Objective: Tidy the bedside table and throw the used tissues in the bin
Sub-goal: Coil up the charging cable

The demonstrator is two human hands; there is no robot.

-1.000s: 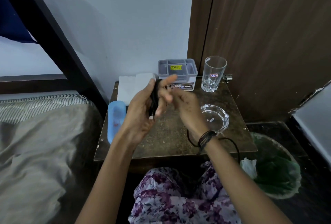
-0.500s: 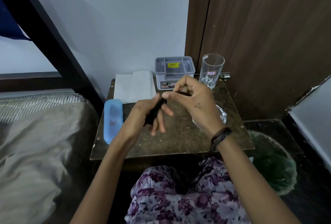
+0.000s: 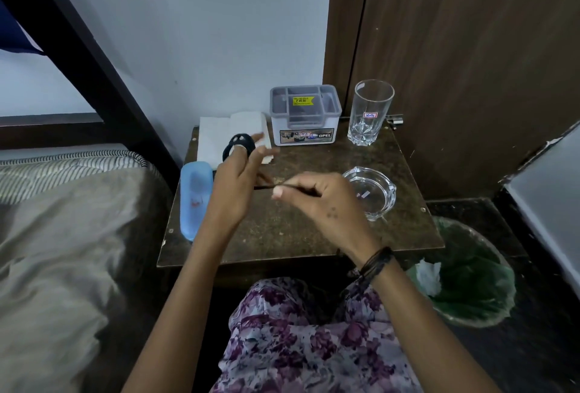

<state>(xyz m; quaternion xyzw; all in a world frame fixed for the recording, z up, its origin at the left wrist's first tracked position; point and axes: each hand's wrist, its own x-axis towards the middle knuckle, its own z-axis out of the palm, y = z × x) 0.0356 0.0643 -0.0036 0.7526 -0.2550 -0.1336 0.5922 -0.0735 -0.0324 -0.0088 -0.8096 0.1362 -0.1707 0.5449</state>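
Observation:
Above the brown bedside table (image 3: 301, 235), my left hand (image 3: 233, 185) holds a coiled black cable (image 3: 238, 145) looped around its fingers. My right hand (image 3: 317, 201) pinches the cable's free end, stretched tight between both hands. A white tissue (image 3: 428, 276) lies in the green-lined bin (image 3: 489, 304) on the floor to the table's right. Folded white tissues (image 3: 216, 135) rest at the table's back left, partly behind the coil.
On the table stand a grey plastic organiser box (image 3: 306, 115), a tall empty glass (image 3: 370, 113), a glass ashtray (image 3: 375, 191) and a blue case (image 3: 194, 198) at the left edge. A bed (image 3: 62, 235) lies left, a wooden door (image 3: 470, 63) behind.
My left hand has risen toward the back of the table with the cable now wound into a loop. My right hand dropped lower and pulled the free end rightward.

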